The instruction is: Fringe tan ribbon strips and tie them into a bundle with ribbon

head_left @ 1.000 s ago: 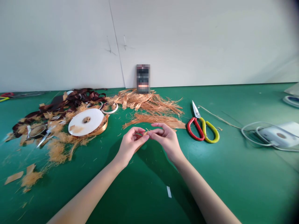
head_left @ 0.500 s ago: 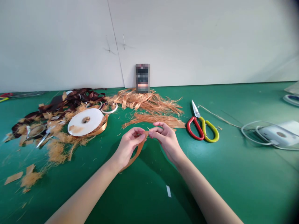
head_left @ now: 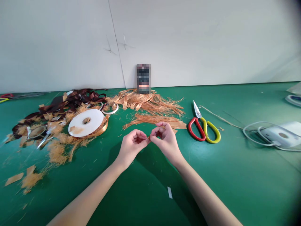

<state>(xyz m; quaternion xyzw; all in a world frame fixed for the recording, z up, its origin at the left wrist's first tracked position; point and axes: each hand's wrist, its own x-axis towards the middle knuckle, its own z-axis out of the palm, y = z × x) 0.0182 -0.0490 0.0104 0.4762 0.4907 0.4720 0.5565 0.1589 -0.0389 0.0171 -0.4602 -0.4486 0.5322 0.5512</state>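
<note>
My left hand (head_left: 132, 145) and my right hand (head_left: 165, 139) meet fingertip to fingertip above the green table, both pinched closed. Between them shows a tiny bit of orange-brown ribbon (head_left: 149, 137); the rest of it is hidden by the fingers. Just beyond my hands lies a bundle of frayed orange-brown ribbon strips (head_left: 157, 119). To the right of my right hand, scissors (head_left: 204, 130) with one red and one yellow handle rest with their blades pointing away. A white ribbon spool (head_left: 86, 123) with a shiny gold-brown ribbon lies left of my left hand.
A larger frayed ribbon pile (head_left: 145, 102) lies in front of an upright phone (head_left: 143, 78) against the white wall. Dark brown ribbon (head_left: 87, 95) and fuzzy scraps (head_left: 57, 152) cover the left side. A white device with a cable (head_left: 283, 135) sits at right.
The ribbon strip that hung in a curve below my left hand no longer shows. My fingertips have come closer together, and my left hand has tilted slightly.
</note>
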